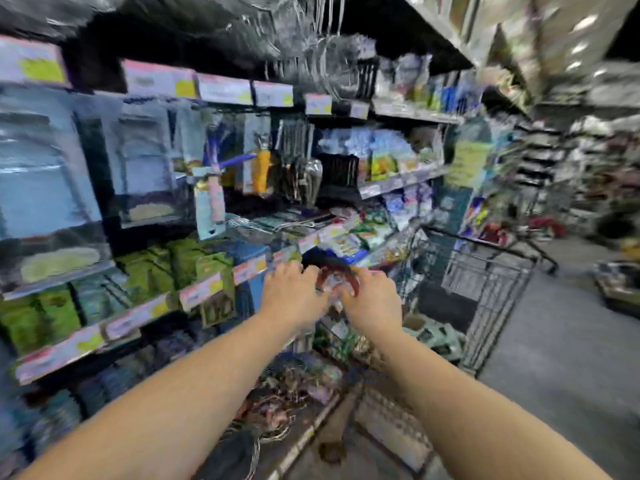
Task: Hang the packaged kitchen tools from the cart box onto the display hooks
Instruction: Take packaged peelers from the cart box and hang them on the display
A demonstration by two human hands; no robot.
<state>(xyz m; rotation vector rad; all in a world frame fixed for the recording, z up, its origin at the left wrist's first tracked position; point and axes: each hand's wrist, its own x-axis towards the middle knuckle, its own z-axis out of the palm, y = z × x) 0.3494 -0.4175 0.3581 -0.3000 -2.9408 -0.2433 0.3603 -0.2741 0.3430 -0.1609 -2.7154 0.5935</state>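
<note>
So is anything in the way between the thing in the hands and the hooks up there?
Nothing clear blocks it. Both the left hand and right hand hold the reddish packaged tool low by the shelf edge. The display hooks above already carry hanging packages, and the picture is too blurry to spot a free hook.

No readable text anywhere: blurred beyond reading on the pink-and-yellow price tags (221,89) along the shelf edges, on the hanging yellow sign (467,162), and on the green boxes (180,263).
</note>
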